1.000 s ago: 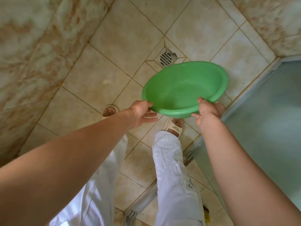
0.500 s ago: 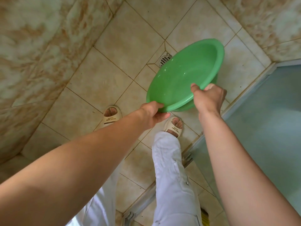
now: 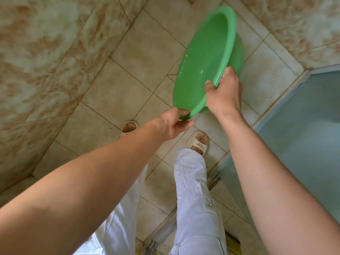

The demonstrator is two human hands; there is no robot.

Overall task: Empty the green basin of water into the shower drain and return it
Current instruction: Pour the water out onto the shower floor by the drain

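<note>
The green basin hangs above the shower floor, tipped steeply so its opening faces left and its far rim points up and away. My right hand grips the near right rim, thumb inside the bowl. My left hand holds the lowest part of the rim from below. The inside looks wet and glossy; I see no pool of water in it. The floor drain is hidden behind the basin.
Beige floor tiles meet marbled wall tiles on the left and far right. A frosted shower door with a metal track stands at the right. Both my sandalled feet stand below the basin.
The basin has gone from nearly level to steeply tipped, its far rim swinging up and away. It now covers the drain. Both hands stayed on the rim and rose with it.
</note>
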